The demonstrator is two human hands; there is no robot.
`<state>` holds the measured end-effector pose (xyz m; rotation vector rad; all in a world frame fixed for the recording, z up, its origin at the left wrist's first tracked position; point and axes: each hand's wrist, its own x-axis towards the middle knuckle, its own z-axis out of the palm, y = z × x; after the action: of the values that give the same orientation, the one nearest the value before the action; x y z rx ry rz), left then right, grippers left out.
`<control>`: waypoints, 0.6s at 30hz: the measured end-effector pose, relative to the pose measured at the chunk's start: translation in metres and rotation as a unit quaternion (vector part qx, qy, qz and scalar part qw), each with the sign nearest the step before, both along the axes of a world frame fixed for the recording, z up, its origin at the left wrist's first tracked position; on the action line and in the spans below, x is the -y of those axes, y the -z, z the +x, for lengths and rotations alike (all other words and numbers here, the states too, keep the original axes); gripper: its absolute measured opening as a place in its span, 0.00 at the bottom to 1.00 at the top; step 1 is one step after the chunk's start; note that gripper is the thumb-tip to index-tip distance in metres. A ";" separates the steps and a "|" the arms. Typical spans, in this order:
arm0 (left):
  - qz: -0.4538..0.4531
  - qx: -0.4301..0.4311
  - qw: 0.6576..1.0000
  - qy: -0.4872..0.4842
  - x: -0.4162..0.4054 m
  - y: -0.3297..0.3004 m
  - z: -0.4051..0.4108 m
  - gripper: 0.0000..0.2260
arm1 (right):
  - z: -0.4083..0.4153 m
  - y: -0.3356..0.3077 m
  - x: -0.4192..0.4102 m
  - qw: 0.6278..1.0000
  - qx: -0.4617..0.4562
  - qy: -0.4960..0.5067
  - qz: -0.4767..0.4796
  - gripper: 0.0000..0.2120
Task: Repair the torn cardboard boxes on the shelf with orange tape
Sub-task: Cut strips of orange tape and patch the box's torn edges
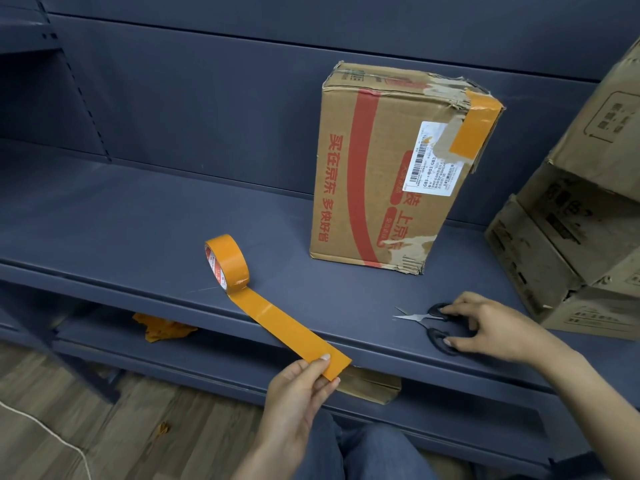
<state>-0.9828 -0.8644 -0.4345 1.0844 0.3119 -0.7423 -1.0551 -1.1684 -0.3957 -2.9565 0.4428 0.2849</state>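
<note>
Two hands at the shelf (pixel 121 216), tape pulled out, scissors on the shelf.
Left hand (pixel 298 393) lower centre pinches the free end of the orange tape strip (pixel 287 327); strip runs up-left to the tape roll (pixel 227 263) standing on edge mid-frame. Right hand (pixel 491 327) lower right rests fingers curled on the black handles of the scissors (pixel 433 322), blades apart, lying on the shelf. Torn cardboard box (pixel 391 168) stands upright centre-right, orange tape patch (pixel 474 129) on its top right corner. More boxes (pixel 581 220) stacked at right edge.
</note>
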 end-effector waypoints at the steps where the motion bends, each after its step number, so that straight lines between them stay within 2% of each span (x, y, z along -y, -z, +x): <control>1: 0.000 -0.002 1.000 -0.002 -0.001 0.000 0.000 0.04 | 0.004 -0.004 -0.005 1.000 -0.001 -0.005 -0.031 0.28; 3: -0.006 -0.005 1.000 -0.008 -0.003 -0.002 -0.001 0.04 | 0.011 -0.013 -0.016 0.999 0.013 -0.004 -0.053 0.25; 5: -0.010 -0.007 1.000 -0.013 -0.005 -0.006 -0.001 0.04 | 0.022 -0.021 -0.029 0.998 0.050 -0.008 -0.029 0.23; 9: -0.021 -0.016 0.999 -0.034 -0.005 -0.014 -0.001 0.06 | 0.056 -0.021 -0.055 0.985 0.113 -0.126 -0.024 0.28; 14: -0.022 -0.025 0.998 -0.049 -0.006 -0.020 0.000 0.06 | 0.099 -0.005 -0.082 0.930 0.197 -0.277 -0.140 0.30; 18: -0.015 -0.029 0.998 -0.051 -0.006 -0.020 0.001 0.06 | 0.126 0.003 -0.101 0.878 0.273 -0.349 -0.180 0.28</control>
<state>-0.9817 -0.8586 -0.4142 1.0119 0.4015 -0.6864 -0.9291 -1.0676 -0.3982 -3.2184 -0.7287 -0.6336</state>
